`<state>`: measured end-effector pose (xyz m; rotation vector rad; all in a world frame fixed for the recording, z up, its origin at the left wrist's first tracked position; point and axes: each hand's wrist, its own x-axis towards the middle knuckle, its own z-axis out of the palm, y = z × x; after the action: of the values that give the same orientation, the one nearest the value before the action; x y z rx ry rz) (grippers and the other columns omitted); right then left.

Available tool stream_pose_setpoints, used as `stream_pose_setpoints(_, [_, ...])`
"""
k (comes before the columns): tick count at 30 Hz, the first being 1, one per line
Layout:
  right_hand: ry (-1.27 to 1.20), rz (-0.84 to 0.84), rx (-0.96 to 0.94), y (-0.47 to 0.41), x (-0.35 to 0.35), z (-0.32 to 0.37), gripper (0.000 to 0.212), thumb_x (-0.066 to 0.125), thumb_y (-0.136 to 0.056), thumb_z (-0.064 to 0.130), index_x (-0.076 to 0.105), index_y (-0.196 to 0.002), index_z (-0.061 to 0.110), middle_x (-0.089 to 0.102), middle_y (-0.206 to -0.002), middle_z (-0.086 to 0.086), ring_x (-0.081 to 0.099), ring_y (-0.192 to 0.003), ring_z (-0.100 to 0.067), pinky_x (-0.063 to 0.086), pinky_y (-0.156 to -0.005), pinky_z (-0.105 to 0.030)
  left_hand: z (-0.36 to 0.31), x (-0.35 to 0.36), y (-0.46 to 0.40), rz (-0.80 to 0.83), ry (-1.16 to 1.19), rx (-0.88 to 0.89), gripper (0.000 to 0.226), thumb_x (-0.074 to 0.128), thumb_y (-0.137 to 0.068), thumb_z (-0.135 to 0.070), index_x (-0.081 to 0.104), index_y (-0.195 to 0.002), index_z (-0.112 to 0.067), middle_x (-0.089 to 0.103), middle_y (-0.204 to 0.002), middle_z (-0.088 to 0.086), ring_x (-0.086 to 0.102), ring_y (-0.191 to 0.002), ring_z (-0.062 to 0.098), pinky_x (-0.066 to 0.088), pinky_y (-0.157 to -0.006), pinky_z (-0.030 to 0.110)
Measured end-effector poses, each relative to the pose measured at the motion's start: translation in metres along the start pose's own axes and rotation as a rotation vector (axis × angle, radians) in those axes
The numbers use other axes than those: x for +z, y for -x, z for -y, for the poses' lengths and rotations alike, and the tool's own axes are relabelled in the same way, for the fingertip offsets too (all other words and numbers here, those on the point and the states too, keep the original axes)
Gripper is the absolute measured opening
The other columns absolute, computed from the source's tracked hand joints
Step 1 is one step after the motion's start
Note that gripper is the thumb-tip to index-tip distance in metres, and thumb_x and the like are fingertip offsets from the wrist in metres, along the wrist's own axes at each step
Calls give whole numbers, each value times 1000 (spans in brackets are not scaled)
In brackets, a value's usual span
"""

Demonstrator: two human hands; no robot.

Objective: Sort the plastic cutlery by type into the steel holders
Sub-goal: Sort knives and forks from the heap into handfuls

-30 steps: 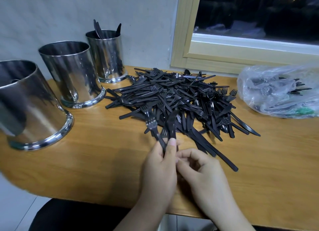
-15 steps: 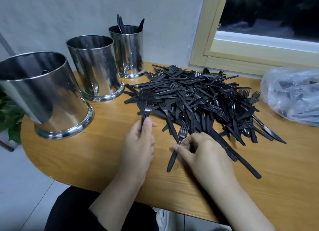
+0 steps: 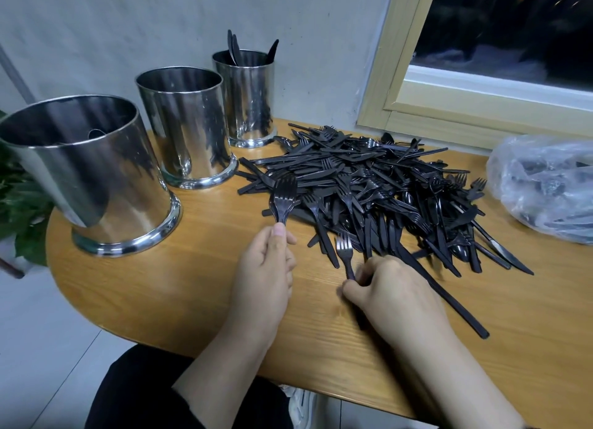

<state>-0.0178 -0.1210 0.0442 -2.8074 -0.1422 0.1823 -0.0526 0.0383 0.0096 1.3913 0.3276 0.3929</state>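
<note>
My left hand (image 3: 264, 268) grips a small bunch of forks (image 3: 284, 197), tines up; my right hand (image 3: 390, 287) pinches one fork (image 3: 345, 255) at the near edge of the cutlery pile (image 3: 369, 185), steel holders (image 3: 189, 127) lined up far left

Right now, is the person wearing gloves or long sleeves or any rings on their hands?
No. The left hand and right hand are bare, with no gloves, and no rings or watch show. Both forearms are uncovered as far as the picture reaches, so no sleeves are visible. The fingernails look short and plain. Below the table edge, dark clothing covers the lap.
</note>
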Motion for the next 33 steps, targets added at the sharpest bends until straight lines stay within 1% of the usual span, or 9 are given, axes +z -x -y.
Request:
stream_pose_setpoints(8, [-233,-110,-75,9,1,-16,22,66,-89,42,58,-73,29,58,-92,14,56,-83,-5,47,-74,-34,0,-1,0,-7,19,9,33,40,-109,-40,66,-90,-33,39,-63,-6,31,-51,12,28,-47,29])
stream_pose_setpoints(11, [-506,-114,-147,16,-5,-9,23,63,-93,40,63,-75,26,66,-74,7,60,-69,-11,46,-63,-32,2,0,-1,22,-41,30,33,38,-110,-38,63,-88,-34,45,-65,-6,39,-54,16,34,-50,36])
stream_pose_setpoints(14, [-673,-23,-219,18,-5,14,18,66,-94,35,68,-78,26,63,-61,9,52,-54,-9,42,-56,-25,0,1,1,48,-39,31,34,40,-109,-37,62,-84,-33,42,-63,-7,35,-52,13,31,-47,29])
stream_pose_setpoints(18, [-634,41,-280,9,7,39,17,65,-95,34,71,-81,26,69,-65,12,54,-53,-3,39,-53,-22,0,1,1,57,-23,-19,30,49,-103,-44,65,-90,-22,48,-58,-10,40,-47,6,33,-45,22])
stream_pose_setpoints(20, [-618,54,-297,5,9,45,17,65,-96,32,70,-81,27,68,-64,15,54,-52,-1,35,-52,-16,0,1,1,52,-16,-13,36,57,-98,-51,65,-94,-15,59,-65,0,50,-54,8,39,-50,25])
stream_pose_setpoints(22, [-600,48,-309,1,10,47,15,65,-95,34,72,-82,28,68,-66,17,57,-56,-1,38,-54,-18,1,2,1,12,34,-13,36,58,-102,-42,59,-88,-9,61,-64,6,55,-57,10,42,-52,26])
stream_pose_setpoints(24, [-584,-41,-293,-6,15,43,15,66,-93,37,71,-82,28,69,-70,12,59,-63,-3,42,-60,-23,-1,3,0,-52,60,-43,35,52,-105,-37,54,-79,-13,52,-52,-7,48,-49,8,41,-48,23])
stream_pose_setpoints(29, [-246,-177,-237,-28,31,30,19,69,-90,40,65,-100,25,60,-98,11,58,-91,-14,47,-83,-33,3,0,-3,-114,-45,21,41,44,-105,-49,64,-75,-28,70,-72,-4,69,-76,21,53,-78,45])
stream_pose_setpoints(33, [-155,-164,-233,-32,37,29,24,66,-93,38,65,-111,22,61,-107,6,59,-100,-20,47,-93,-42,-3,1,0,-71,51,-15,34,46,-105,-46,60,-85,-22,47,-60,-6,43,-55,19,39,-55,40])
